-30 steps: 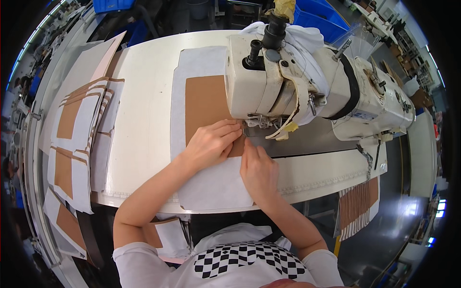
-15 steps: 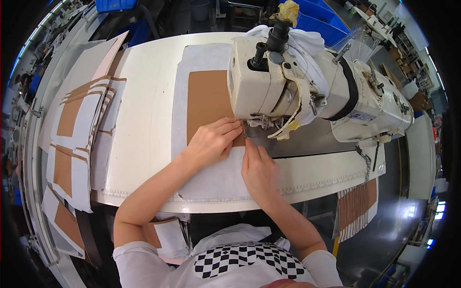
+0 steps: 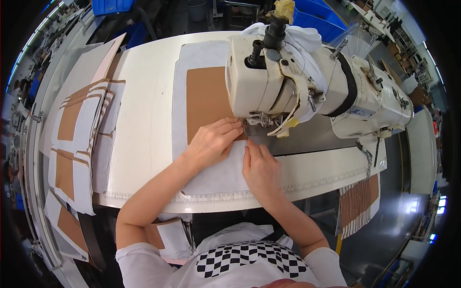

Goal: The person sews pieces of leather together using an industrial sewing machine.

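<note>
The blue marking on your sewing machine [image 3: 261, 84] and the ruler scale [image 3: 216, 198] along the table [image 3: 144, 96] are too small to read. Your left hand [image 3: 213, 144] rests, fingers together, on the brown-and-white panel [image 3: 206, 96] beside the machine head; your right hand [image 3: 261, 170] curls at its edge, and whether either pinches cannot be told.

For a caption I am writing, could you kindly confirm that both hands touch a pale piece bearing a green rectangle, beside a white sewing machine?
Not quite: the head view shows a brown rectangle, not green. The left hand and right hand touch the pale piece beside the white sewing machine.
</note>
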The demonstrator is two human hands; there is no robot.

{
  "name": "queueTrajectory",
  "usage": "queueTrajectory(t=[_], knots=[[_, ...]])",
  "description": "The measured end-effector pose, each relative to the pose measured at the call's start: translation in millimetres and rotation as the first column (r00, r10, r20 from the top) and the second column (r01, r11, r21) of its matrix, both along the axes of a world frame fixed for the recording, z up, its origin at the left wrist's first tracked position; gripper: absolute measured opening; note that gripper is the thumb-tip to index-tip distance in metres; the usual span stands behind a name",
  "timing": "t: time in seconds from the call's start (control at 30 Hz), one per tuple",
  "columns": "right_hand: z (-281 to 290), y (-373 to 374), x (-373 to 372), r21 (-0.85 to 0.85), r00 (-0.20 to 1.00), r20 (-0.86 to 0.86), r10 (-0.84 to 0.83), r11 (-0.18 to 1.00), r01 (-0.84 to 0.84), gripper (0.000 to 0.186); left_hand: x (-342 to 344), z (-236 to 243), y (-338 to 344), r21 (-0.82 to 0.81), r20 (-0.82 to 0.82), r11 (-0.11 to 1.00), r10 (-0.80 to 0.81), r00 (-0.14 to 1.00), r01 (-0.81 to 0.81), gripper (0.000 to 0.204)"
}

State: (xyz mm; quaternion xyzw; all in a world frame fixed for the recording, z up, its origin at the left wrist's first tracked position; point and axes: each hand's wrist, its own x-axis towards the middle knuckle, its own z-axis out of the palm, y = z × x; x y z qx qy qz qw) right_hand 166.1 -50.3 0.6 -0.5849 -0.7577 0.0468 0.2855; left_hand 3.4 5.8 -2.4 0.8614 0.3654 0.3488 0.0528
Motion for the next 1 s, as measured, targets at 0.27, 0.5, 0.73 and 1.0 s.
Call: queueTrajectory(t=[0.27,0.5,0.73,1.0], knots=[[-6,1,-2,0.132,0.995,0.098,0.009,0.991,-0.022,0.024,0,-2,2,0.000,0.007,1.000,0.022,1.000,-0.022,0.026],[-3,2,-3,0.089,0.999,-0.017,-0.029,0.996,0.030,0.015,-2,-4,3,0.038,-0.003,0.999,0.031,1.000,-0.031,0.025],[-4,4,-3,0.048,0.999,-0.028,-0.020,0.999,0.021,0.012,-3,-4,3,0.034,-0.014,0.999,0.003,1.000,-0.002,0.025],[-1,3,-3,0.021,0.995,-0.093,-0.032,0.999,0.034,0.008,-3,-6,3,0.035,-0.034,0.999,0.001,0.999,0.000,0.023]])
